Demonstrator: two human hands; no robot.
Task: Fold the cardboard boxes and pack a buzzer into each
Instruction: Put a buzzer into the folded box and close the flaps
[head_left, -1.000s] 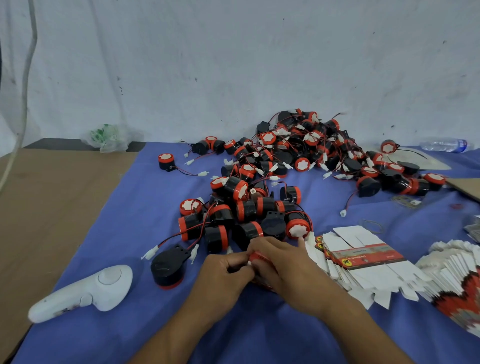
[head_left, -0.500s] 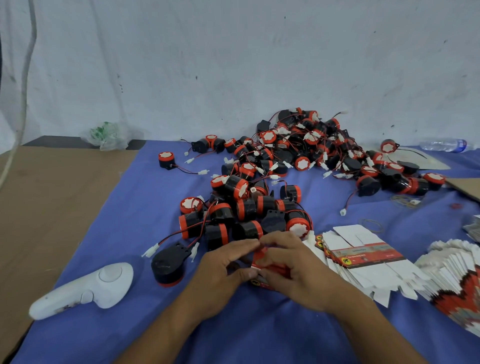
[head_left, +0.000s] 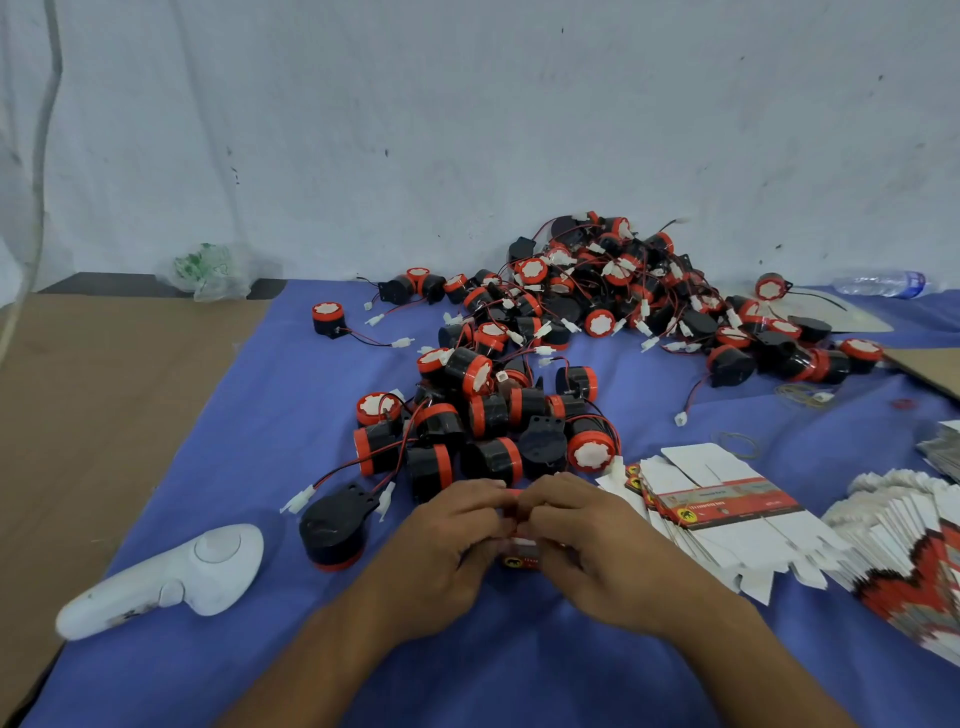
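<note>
The left hand (head_left: 447, 535) and the right hand (head_left: 587, 540) meet at the near middle of the surface, fingertips touching, and both are clamped with curled fingers on a small box (head_left: 519, 560). Only its red and black printed edge shows between them. Whether a buzzer is inside it cannot be told. Just left of the left hand a single black buzzer (head_left: 332, 530) lies with its red rim down and its wires trailing away. Just beyond the hands is a near heap of buzzers (head_left: 483, 415), black with red ends, and farther back to the right a larger tangled far heap (head_left: 623, 291) reaches the wall. Just right of the right hand lies a stack of flat boxes (head_left: 727, 514), unfolded, and beyond it at the right edge a fanned stack (head_left: 924, 571) of more. A white controller (head_left: 171, 577) lies at the near left, on the edge of the blue cloth (head_left: 260, 415) that covers the brown surface (head_left: 78, 415). A plastic bottle (head_left: 878, 284) lies at the far right.
</note>
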